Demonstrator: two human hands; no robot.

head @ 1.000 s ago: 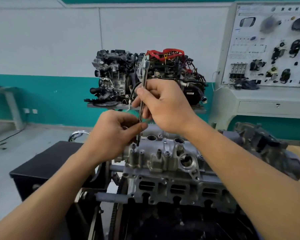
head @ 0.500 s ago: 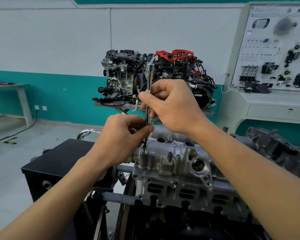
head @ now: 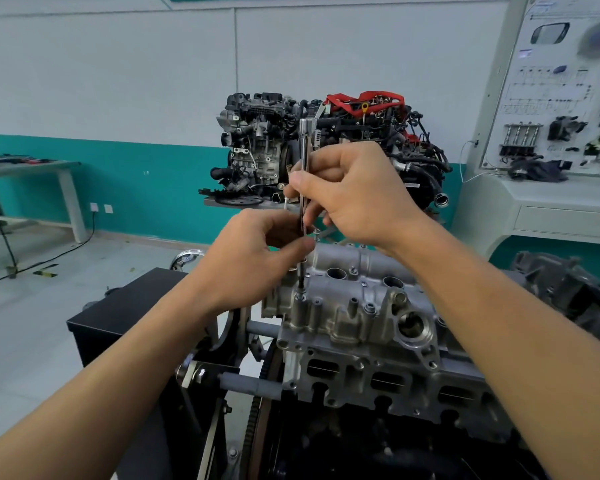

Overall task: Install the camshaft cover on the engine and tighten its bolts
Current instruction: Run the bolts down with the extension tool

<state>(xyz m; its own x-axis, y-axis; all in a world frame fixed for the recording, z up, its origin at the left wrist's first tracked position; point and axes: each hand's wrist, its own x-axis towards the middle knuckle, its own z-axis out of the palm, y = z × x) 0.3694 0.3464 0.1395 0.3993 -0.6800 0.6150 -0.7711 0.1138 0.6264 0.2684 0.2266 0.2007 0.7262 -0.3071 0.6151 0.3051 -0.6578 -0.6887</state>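
- Cast grey aluminium camshaft cover (head: 357, 317) sits on the dark engine block (head: 378, 441), mounted on the black stand (head: 132, 313).
- Right hand (head: 347, 199) fingers closed round upper shaft of long slim chrome socket driver (head: 303, 188); left hand (head: 257, 261) fingers pinch its lower end.
- Driver upright, tip on small bolt (head: 301, 296) at cover's near-left corner.
- Risks: shaft tilting likely cross-threads the bolt; tip slipping off the head; bolt dropping into a plug well (head: 336, 273).
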